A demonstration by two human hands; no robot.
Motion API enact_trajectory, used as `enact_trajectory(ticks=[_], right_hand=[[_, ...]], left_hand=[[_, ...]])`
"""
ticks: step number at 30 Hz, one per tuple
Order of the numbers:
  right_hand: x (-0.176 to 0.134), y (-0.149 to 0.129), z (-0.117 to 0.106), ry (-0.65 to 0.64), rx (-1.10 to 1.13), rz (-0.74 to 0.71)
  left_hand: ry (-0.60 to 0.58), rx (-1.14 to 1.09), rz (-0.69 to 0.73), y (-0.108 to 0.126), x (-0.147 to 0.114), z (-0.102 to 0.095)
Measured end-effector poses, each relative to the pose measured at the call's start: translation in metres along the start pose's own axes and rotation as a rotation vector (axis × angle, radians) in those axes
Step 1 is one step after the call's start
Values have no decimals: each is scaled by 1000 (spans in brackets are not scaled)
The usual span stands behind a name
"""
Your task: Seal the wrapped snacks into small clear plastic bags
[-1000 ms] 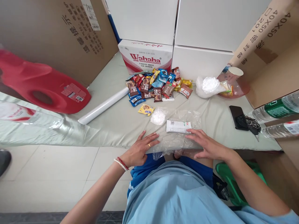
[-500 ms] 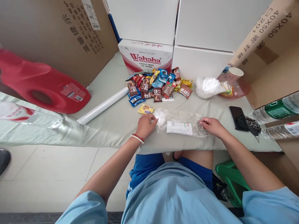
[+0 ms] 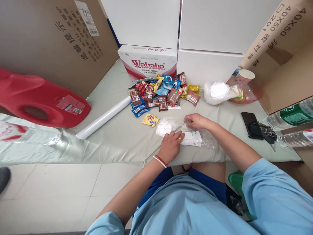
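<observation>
My left hand (image 3: pixel 171 147) lies with fingers stretched over the left end of a white packet (image 3: pixel 195 137) with green and red print. A clear plastic bag (image 3: pixel 209 138) is spread around and under that packet near the table's front edge. My right hand (image 3: pixel 197 120) is closed in a pinch on the bag's upper part, just beyond the packet. Bunched clear plastic (image 3: pixel 165 126) shines to the left of my fingers. A yellow snack packet (image 3: pixel 150 119) lies farther left, touched by neither hand.
A pile of wrapped snacks (image 3: pixel 161 94) sits before the Wahaha box (image 3: pixel 149 62). To its left are a white roll (image 3: pixel 104 117) and a red jug (image 3: pixel 46 98). On the right are a stuffed white bag (image 3: pixel 217 93), a paper cup (image 3: pixel 245 76), a phone (image 3: pixel 251 125), keys and bottles.
My right hand has moved left and away from me, now pinching the bag's far side. My left hand has shifted right, from beside the yellow packet onto the white packet.
</observation>
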State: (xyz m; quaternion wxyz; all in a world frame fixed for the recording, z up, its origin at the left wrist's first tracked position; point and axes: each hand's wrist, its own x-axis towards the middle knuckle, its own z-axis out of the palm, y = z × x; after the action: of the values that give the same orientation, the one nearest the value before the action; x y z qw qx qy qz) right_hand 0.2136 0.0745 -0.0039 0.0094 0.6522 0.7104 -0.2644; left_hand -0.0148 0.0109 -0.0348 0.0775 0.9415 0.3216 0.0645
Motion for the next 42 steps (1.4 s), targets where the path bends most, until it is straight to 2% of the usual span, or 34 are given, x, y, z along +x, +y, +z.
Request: enact_trajectory(ticks=[2,5,7,9,13,14,16,18,19,21,23,25,27,30,34,37,39,42], right_hand=[[-5,-1,-7,-14,26,-42],[-31,-6,-7,150,1,-200],[-55,-12,7,230,-28,-326],[-78,-18,28,226,-58,-396],[-103,-23,68,161,-17,-364],[-104,-23,74,162,9,-363],[-105,-21,81,179,57,-382],[-104,-19,83,198,82,-418],[-104,-18,83,205,82,-442],[-103,-15,84,218,56,-500],[-103,-11,86,240,35,-543],[-102,-7,89,274,64,-554],[-100,-3,92,298,124,-553],[-96,-3,93,317,198,-558],[-91,-11,88,327,200,-555],[-95,-12,80,303,260,-554],[-102,-9,75,347,364,-462],[-114,0,73,620,355,-67]], left_hand=[[3,12,-52,-1,2,7],[31,5,-65,-3,2,11],[60,-36,-62,-4,0,13],[113,-150,-50,-9,-4,17],[301,-609,-75,-28,-21,22],[364,-735,-131,-34,-26,22],[528,-941,-350,-44,-30,18],[680,-1016,-621,-49,-28,11],[708,-992,-713,-50,-25,8],[621,-847,-738,-47,-19,3],[431,-643,-631,-42,-18,1],[308,-484,-545,-37,-23,-1],[300,-434,-518,-33,-33,-6],[321,-482,-465,-22,-41,-17],[326,-391,-265,12,-25,-20],[225,-256,-179,34,-10,-9],[197,-177,-141,40,-8,0],[200,-87,-54,41,-14,9]])
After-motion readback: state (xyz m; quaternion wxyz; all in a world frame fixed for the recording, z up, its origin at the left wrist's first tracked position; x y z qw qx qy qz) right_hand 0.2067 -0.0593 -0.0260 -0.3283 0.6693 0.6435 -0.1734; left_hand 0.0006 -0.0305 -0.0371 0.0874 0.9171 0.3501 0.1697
